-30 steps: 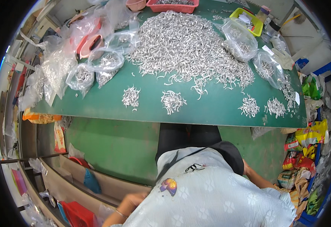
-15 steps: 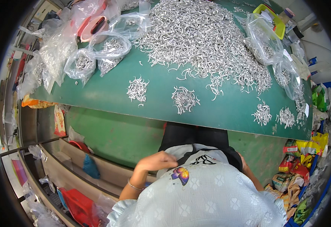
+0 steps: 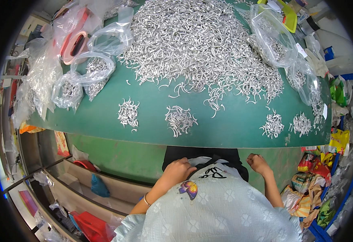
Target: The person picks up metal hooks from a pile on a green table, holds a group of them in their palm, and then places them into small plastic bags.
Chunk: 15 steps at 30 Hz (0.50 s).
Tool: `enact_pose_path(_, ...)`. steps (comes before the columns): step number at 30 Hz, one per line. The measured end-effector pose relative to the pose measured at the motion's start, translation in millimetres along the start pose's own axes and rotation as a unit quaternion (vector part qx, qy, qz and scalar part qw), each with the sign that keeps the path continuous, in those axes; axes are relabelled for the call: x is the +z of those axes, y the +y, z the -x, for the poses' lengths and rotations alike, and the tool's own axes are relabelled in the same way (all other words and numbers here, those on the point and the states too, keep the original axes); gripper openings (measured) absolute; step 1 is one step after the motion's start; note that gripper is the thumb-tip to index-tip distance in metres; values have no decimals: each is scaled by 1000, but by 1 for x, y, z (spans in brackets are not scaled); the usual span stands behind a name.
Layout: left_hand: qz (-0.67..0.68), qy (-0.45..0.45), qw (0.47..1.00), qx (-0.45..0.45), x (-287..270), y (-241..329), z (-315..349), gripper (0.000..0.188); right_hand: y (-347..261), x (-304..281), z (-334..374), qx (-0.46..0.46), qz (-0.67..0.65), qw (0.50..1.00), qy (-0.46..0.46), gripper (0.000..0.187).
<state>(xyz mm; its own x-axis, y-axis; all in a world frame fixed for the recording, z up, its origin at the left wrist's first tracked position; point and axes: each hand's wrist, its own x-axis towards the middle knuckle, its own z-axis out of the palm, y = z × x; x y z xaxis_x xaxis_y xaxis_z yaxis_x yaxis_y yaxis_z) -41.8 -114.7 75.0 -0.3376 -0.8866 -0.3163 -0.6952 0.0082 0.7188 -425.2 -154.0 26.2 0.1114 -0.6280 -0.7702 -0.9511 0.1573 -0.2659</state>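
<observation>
My left hand is at my waist, fingers bent in, against the black strap across my pale shirt. Its fingertips are hidden, so what it may hold does not show. Off to the right of my lap, my right hand is curled into a loose fist, and nothing sticks out of it. Both hands are below the front edge of the green table. On the table lies a large heap of small curved silvery metal pieces. Nearer the edge sit several small piles, among them one left pile and one middle pile.
Clear plastic bags with metal pieces stand at the table's left, by a pink container. Another filled bag and a yellow-green tray are at the right. Partitioned shelving is lower left; coloured packages fill the right side.
My right hand has come up from behind my waist into plain view. The left hand has shifted slightly right. The view has turned, so the table's contents appear further left.
</observation>
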Motion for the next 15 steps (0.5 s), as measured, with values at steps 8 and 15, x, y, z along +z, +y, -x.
enact_pose_path(8,77,58,995,7,-41,45,-34,13,-142,-110,35,-312,-225,915,119,14)
enact_pose_path(15,-126,261,955,69,-48,49,-85,30,-200,-110,-35,-359,-118,836,398,25)
